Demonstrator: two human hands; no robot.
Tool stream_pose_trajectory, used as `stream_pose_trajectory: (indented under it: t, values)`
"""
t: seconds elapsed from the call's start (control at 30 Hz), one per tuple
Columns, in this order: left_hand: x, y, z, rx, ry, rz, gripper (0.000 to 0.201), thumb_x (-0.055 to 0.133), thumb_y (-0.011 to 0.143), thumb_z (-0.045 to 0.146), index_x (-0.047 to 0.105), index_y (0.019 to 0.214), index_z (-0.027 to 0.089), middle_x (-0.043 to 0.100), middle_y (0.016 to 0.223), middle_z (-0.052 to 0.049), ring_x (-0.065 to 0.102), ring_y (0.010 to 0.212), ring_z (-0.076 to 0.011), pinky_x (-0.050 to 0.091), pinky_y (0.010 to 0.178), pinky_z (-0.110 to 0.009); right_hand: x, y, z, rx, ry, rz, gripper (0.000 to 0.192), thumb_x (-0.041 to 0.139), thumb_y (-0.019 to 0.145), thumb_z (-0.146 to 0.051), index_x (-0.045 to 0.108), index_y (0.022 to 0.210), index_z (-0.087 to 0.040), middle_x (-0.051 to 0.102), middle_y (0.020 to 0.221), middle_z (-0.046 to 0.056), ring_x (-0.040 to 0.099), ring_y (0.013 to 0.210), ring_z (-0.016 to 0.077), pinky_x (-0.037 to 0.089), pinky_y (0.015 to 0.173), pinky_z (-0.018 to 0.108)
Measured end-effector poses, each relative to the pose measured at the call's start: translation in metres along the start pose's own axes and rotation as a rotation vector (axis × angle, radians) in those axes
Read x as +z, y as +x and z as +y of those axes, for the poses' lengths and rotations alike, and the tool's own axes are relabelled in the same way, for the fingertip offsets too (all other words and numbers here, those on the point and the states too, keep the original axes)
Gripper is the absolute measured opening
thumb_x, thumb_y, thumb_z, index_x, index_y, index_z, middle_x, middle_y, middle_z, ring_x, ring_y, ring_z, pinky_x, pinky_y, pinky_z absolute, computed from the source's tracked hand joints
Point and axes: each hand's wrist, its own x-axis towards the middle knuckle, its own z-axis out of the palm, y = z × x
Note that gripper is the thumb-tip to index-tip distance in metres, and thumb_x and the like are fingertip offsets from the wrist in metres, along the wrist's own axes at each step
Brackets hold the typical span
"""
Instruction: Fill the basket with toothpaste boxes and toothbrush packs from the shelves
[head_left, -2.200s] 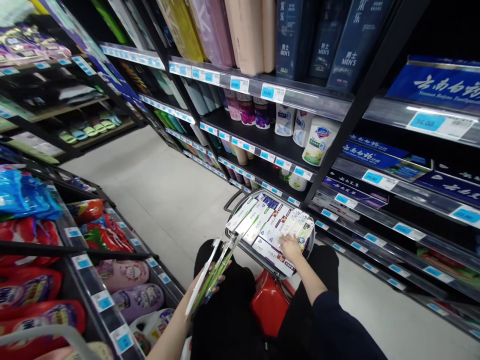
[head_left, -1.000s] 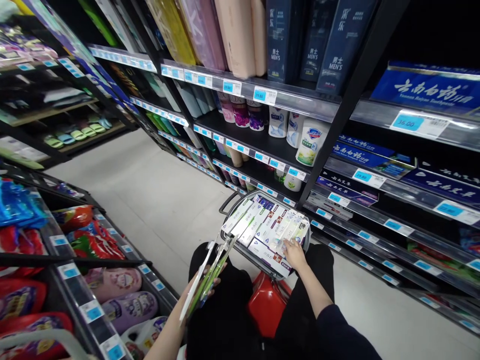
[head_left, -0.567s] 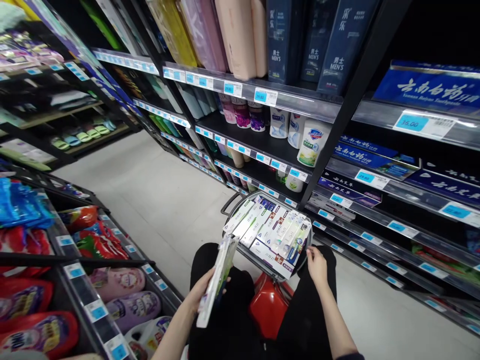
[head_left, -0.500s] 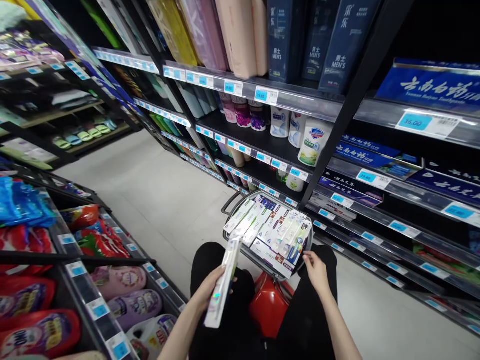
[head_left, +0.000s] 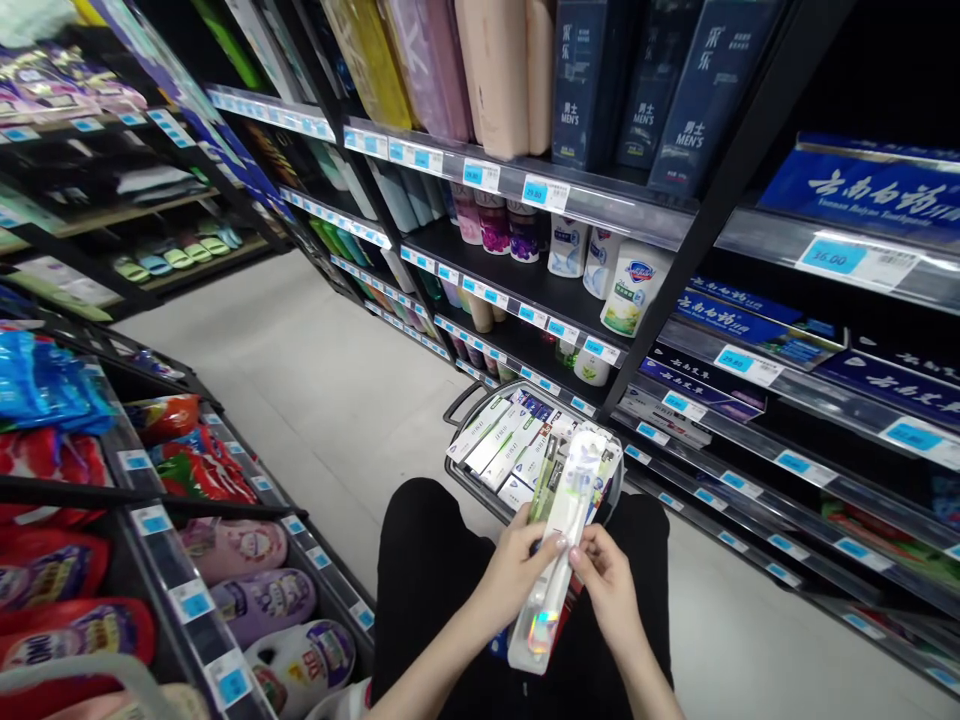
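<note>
My left hand (head_left: pixel 519 568) is closed round a few packaged toothbrushes, thumb on top. The front one is a long white toothbrush pack (head_left: pixel 576 490) with a shiny patch at its lower end; a green toothbrush pack (head_left: pixel 548 482) shows behind it. My right hand (head_left: pixel 606 572) pinches the right edge of the packs, thumb and fingers close together. The packs are held tilted above my lap, in front of a dark shopping basket (head_left: pixel 480 486). Toothpaste boxes (head_left: pixel 495 440) fill the basket, and the packs hide part of them.
Shelves on the right hold blue toothpaste boxes (head_left: pixel 862 195). Straight ahead are shampoo boxes (head_left: pixel 679 100) and white bottles (head_left: pixel 634 285). Detergent bottles (head_left: pixel 262 602) and bagged goods (head_left: pixel 52 385) line the left shelf. Pale aisle floor (head_left: pixel 300 350) runs between.
My left hand has brought the toothbrush packs rightward over my lap and the basket's near edge. My right hand has left the basket's right side and now grips the packs too.
</note>
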Motion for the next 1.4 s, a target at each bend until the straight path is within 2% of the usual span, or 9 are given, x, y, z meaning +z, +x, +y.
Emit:
stream_pose_trajectory:
  t: [0.23,0.4,0.6,0.73,0.93,1.03,1.13,1.27,1.4]
  values:
    - [0.002,-0.013,0.008,0.047,0.084,0.1,0.029,0.057,0.083,0.043,0.063,0.066,0.02,0.052,0.103,-0.009,0.052,0.098,-0.0249,0.043,0.086,-0.035,0.01,-0.013,0.003,-0.009,0.056,0.07,0.027,0.057,0.082,-0.048,0.059,0.091,-0.022,0.06,0.076,0.001,0.053,0.066,0.0148,0.046,0.064,0.026]
    - [0.002,-0.015,0.012,0.039,0.118,0.124,0.018,0.064,0.077,0.038,0.066,0.069,0.022,0.052,0.097,-0.007,0.053,0.096,-0.0259,0.043,0.086,-0.037,0.017,-0.008,0.004,0.104,0.315,0.21,0.027,0.061,0.079,-0.046,0.061,0.093,-0.023,0.062,0.082,0.002,0.058,0.072,0.018,0.049,0.066,0.03]
    - [-0.001,-0.016,-0.005,-0.012,0.024,0.157,0.021,0.065,0.075,0.042,0.068,0.071,0.022,0.056,0.093,-0.006,0.057,0.086,-0.0247,0.047,0.078,-0.037,0.006,0.002,0.004,0.257,0.843,0.009,0.024,0.06,0.079,-0.04,0.062,0.09,-0.019,0.037,0.059,-0.007,0.018,0.037,0.0034,0.024,0.032,0.019]
    - [-0.008,-0.017,-0.022,-0.019,-0.16,0.16,0.021,0.065,0.074,0.043,0.069,0.075,0.022,0.058,0.095,-0.007,0.057,0.087,-0.0256,0.049,0.072,-0.036,-0.001,0.003,0.011,0.319,0.928,-0.053,0.026,0.065,0.076,-0.035,0.063,0.094,-0.017,0.039,0.062,-0.007,0.017,0.037,0.0016,0.023,0.032,0.017]
    - [-0.018,-0.021,-0.024,-0.069,-0.01,0.171,0.023,0.067,0.071,0.044,0.07,0.071,0.021,0.057,0.097,-0.008,0.057,0.092,-0.0278,0.049,0.08,-0.04,0.017,0.0,0.029,0.35,0.626,0.253,0.03,0.073,0.069,-0.041,0.062,0.088,-0.021,0.065,0.078,0.001,0.06,0.063,0.0153,0.049,0.055,0.028]
    - [-0.016,-0.023,-0.023,-0.091,0.134,0.205,0.022,0.068,0.07,0.043,0.07,0.067,0.021,0.057,0.096,-0.007,0.058,0.093,-0.0266,0.049,0.085,-0.041,0.026,-0.001,0.045,0.26,0.493,0.208,0.036,0.072,0.068,-0.046,0.061,0.091,-0.021,0.069,0.091,0.004,0.064,0.083,0.0214,0.051,0.072,0.033]
    - [-0.02,-0.023,-0.034,-0.153,0.173,0.288,0.025,0.067,0.069,0.045,0.07,0.07,0.021,0.056,0.097,-0.007,0.06,0.082,-0.023,0.054,0.071,-0.037,0.025,0.01,0.071,0.211,0.327,0.181,0.034,0.068,0.072,-0.047,0.059,0.091,-0.02,0.069,0.086,0.004,0.065,0.084,0.0216,0.05,0.077,0.034]
    - [-0.047,-0.023,-0.072,-0.279,0.04,0.408,0.032,0.069,0.064,0.049,0.067,0.071,0.018,0.056,0.093,-0.007,0.057,0.056,-0.0156,0.049,0.043,-0.03,0.014,0.058,0.107,0.158,0.022,0.231,0.033,0.059,0.077,-0.038,0.054,0.101,-0.017,0.07,0.091,0.007,0.066,0.087,0.0214,0.051,0.079,0.033]
    - [-0.088,-0.031,-0.117,-0.341,-0.417,0.523,0.036,0.073,0.061,0.048,0.06,0.075,0.017,0.059,0.064,-0.001,0.057,0.046,-0.0154,0.045,0.042,-0.026,0.008,0.132,0.126,0.285,-0.588,0.235,0.04,0.052,0.079,-0.023,0.047,0.117,-0.01,0.07,0.094,0.011,0.067,0.085,0.02,0.051,0.075,0.03]
